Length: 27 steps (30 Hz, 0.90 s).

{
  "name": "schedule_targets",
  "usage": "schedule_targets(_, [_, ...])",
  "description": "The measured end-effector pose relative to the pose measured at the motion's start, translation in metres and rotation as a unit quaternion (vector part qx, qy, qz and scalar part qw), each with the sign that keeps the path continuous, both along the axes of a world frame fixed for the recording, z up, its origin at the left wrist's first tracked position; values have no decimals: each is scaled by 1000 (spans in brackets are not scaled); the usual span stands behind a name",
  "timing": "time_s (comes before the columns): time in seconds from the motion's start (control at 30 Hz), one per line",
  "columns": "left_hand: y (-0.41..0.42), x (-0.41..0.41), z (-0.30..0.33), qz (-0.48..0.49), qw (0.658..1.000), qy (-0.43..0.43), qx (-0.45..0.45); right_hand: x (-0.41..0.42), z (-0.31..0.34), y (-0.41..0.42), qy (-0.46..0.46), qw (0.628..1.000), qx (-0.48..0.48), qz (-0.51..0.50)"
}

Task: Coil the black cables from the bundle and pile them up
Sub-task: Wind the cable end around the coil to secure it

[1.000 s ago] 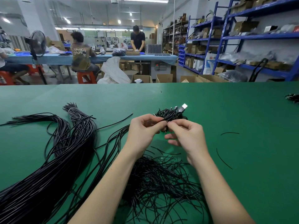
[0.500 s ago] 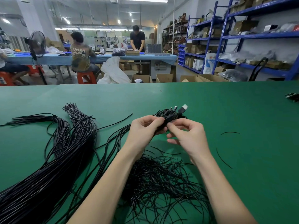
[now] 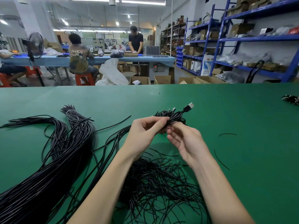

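Note:
A small coiled black cable (image 3: 175, 116) with a USB plug (image 3: 189, 107) sticking up to the right is held above the green table (image 3: 226, 110). My left hand (image 3: 145, 131) pinches the coil at its left end. My right hand (image 3: 184, 139) is just below it with the palm turned up and its fingertips touching the coil's underside. A thick bundle of long black cables (image 3: 48, 167) lies across the left of the table. A tangle of thin black ties (image 3: 158, 183) lies under my forearms.
Two loose short ties (image 3: 221, 159) lie to the right of my hands. A small dark pile (image 3: 291, 99) sits at the table's far right edge. Beyond the table are cardboard boxes, blue shelving and people at another bench.
Both hands have lifted the coil slightly. My right hand has loosened from the coil and turned palm up, and the USB plug now stands out further to the right.

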<state>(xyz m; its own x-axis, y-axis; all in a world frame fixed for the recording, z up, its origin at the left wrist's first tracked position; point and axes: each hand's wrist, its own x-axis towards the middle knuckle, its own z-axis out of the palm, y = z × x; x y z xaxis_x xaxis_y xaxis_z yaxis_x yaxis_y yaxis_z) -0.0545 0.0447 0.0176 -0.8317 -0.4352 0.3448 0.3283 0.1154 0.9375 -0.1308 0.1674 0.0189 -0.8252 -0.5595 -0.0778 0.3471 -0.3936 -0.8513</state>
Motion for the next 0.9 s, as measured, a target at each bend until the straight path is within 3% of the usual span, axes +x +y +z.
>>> schedule_targets(0.23, [-1,0,-3,44,991,11,-128,3,1,-5,-60,997,-38,-19])
schedule_targets(0.63, [11,-10,-9,109,989,89,-34,12,7,-11,-63,998,-15,-26])
schedule_targets(0.9, [6,-10,-9,111,990,89,-24,8,8,1,-156,983,-77,65])
